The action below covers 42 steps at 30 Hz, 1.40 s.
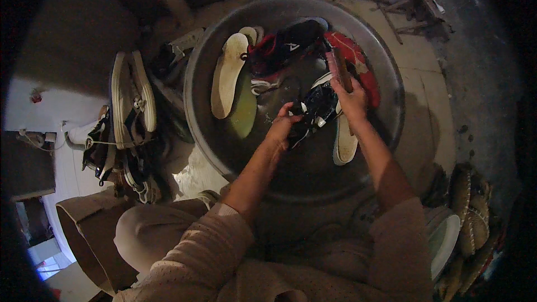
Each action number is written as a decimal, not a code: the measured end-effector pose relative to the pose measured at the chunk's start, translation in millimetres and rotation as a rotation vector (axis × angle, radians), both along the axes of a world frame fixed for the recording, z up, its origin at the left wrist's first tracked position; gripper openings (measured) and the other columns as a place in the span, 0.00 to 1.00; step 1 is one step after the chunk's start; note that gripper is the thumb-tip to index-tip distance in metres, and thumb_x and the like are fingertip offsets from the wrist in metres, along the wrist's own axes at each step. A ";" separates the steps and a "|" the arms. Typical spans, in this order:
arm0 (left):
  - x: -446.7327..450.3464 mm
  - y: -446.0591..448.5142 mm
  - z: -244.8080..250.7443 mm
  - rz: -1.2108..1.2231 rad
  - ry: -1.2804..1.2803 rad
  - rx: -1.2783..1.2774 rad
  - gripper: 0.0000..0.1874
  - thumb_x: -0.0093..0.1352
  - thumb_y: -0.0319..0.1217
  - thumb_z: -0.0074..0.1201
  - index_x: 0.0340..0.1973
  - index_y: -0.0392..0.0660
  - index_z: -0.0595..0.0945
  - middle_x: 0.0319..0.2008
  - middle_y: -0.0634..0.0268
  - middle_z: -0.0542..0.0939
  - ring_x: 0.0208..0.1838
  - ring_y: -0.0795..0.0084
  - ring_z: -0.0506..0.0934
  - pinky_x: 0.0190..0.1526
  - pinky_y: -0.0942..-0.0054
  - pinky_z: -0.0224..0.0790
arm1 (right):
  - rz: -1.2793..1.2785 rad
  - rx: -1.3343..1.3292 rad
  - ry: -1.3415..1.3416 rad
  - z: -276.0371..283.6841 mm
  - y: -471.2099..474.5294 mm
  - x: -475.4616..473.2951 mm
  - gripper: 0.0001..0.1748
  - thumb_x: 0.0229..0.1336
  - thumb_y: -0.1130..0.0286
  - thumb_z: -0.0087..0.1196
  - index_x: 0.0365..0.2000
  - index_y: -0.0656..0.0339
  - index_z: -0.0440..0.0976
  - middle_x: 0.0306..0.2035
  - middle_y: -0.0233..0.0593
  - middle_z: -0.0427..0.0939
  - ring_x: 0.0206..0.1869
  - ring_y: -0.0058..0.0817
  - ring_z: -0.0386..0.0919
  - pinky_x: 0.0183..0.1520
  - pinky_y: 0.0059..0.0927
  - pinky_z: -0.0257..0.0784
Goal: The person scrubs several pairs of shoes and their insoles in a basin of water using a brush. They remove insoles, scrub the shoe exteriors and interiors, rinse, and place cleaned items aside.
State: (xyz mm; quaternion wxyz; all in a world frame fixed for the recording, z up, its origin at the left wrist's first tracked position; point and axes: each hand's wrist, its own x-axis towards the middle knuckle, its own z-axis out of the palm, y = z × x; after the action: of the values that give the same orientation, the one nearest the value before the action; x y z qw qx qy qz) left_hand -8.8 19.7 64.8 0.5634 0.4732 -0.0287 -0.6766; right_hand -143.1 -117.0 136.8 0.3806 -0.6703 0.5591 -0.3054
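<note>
A wide dark basin (310, 176) with water in it stands before me. My left hand (285, 123) grips a black shoe with white trim (321, 98) over the basin. In my right hand (352, 98) is a brush with a brownish back and pinkish bristles (337, 65), held at the shoe's far side. Beyond it lie a black and red shoe (289, 46) and a red shoe or upper (358, 63). Pale insoles (228, 75) rest on the left, with a yellow-green one (245, 113) under water. Another insole (346, 142) lies beneath my right forearm.
Shoes with pale soles (121, 100) hang or stand at the left, beside more dark shoes (98, 147). A cardboard box (88, 239) is at the lower left. A pale bucket (447, 243) and woven slippers (474, 218) are at the right; a small wooden stool (415, 12) is farther back.
</note>
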 end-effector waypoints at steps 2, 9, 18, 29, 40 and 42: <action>-8.0 2.0 5.1 0.139 0.163 0.004 0.33 0.62 0.21 0.46 0.62 0.57 0.61 0.53 0.64 0.69 0.52 0.62 0.69 0.48 0.59 0.66 | -0.017 0.000 0.072 3.7 -0.4 -1.7 0.24 0.47 0.54 0.62 0.40 0.61 0.77 0.34 0.37 0.80 0.37 0.26 0.76 0.44 0.28 0.68; 0.4 -15.8 16.4 0.437 0.104 -0.076 0.38 0.59 0.15 0.45 0.62 0.61 0.61 0.49 0.66 0.72 0.46 0.67 0.72 0.47 0.70 0.68 | -0.076 0.106 0.070 -42.0 -12.8 -36.9 0.30 0.46 0.53 0.61 0.42 0.68 0.73 0.39 0.44 0.78 0.42 0.35 0.75 0.47 0.32 0.67; -53.3 -3.7 56.0 -0.338 -1.539 0.021 0.50 0.50 0.28 0.62 0.64 0.67 0.54 0.48 0.56 0.70 0.54 0.54 0.68 0.56 0.45 0.52 | -0.136 0.186 -0.017 -71.7 -11.5 -50.5 0.22 0.46 0.63 0.62 0.41 0.64 0.73 0.37 0.38 0.78 0.40 0.27 0.75 0.45 0.29 0.67; -51.6 -20.8 54.1 -0.300 -1.790 -0.060 0.28 0.59 0.25 0.48 0.55 0.61 0.69 0.36 0.59 0.74 0.42 0.59 0.74 0.45 0.60 0.61 | 0.037 0.291 0.080 -50.6 -16.0 -73.2 0.22 0.46 0.63 0.63 0.40 0.64 0.72 0.30 0.38 0.77 0.32 0.24 0.75 0.34 0.27 0.68; -39.2 -27.4 48.8 -0.562 -1.714 -0.137 0.18 0.56 0.26 0.52 0.43 0.55 0.79 0.44 0.61 0.75 0.52 0.62 0.72 0.54 0.52 0.56 | 0.516 0.105 0.634 20.9 -28.2 -67.8 0.35 0.43 0.58 0.65 0.49 0.69 0.68 0.44 0.49 0.76 0.44 0.34 0.76 0.47 0.34 0.70; -41.8 -24.7 29.0 -0.498 -1.800 -0.153 0.17 0.57 0.27 0.51 0.43 0.55 0.79 0.47 0.60 0.75 0.53 0.62 0.72 0.55 0.51 0.55 | 0.617 -0.013 0.508 46.6 -19.8 -40.7 0.37 0.43 0.58 0.65 0.50 0.70 0.67 0.47 0.50 0.75 0.46 0.34 0.76 0.49 0.34 0.69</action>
State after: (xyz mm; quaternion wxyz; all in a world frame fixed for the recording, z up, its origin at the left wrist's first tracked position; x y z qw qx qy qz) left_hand -50.6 -5.0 93.8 0.1977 0.7607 -0.5990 -0.1532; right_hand -183.8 -136.8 183.4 0.2999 -0.8634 0.4057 -0.0049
